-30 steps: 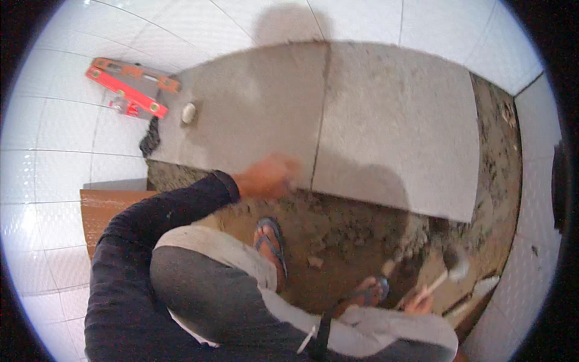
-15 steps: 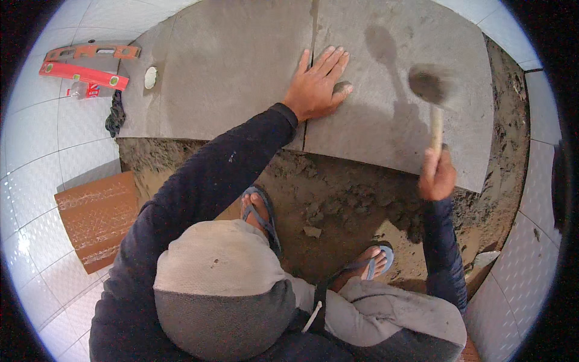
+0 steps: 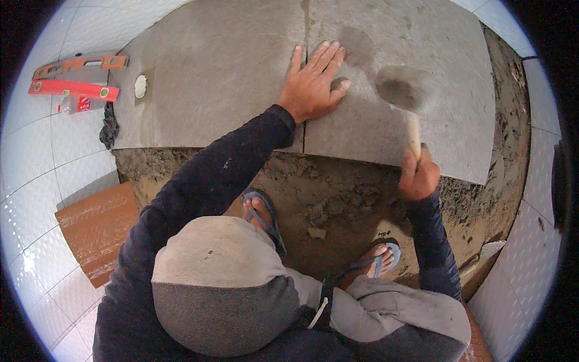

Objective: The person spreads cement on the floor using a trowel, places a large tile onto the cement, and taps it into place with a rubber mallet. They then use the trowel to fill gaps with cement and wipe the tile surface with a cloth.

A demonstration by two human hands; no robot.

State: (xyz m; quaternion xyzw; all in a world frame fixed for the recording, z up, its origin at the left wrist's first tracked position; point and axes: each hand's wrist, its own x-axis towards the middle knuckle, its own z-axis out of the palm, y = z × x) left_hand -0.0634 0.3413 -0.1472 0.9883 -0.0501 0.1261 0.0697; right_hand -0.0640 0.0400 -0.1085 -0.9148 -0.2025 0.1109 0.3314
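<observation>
My left hand point(image 3: 312, 81) lies flat with fingers spread across the joint between two large grey floor tiles, the left tile point(image 3: 223, 72) and the right tile point(image 3: 446, 54). In my right hand point(image 3: 419, 175) is the wooden handle of a mallet point(image 3: 401, 89). Its dark head is smeared by motion over the right tile, left of that tile's middle. Whether the head touches the tile I cannot tell. A shadow falls on the tile just beyond the head.
Wet mortar point(image 3: 338, 199) spreads between the tiles' near edge and my sandalled feet. At the left lie a red spirit level point(image 3: 73, 90), an orange level point(image 3: 81, 64), a dark rag point(image 3: 109, 125) and a brown ridged tile point(image 3: 99, 232). White tiled walls point(image 3: 531, 253) stand at both sides.
My right hand and the mallet have moved left, and the mallet head sits slightly lower in the picture. My left hand stays flat on the tile joint. The view has shifted a little.
</observation>
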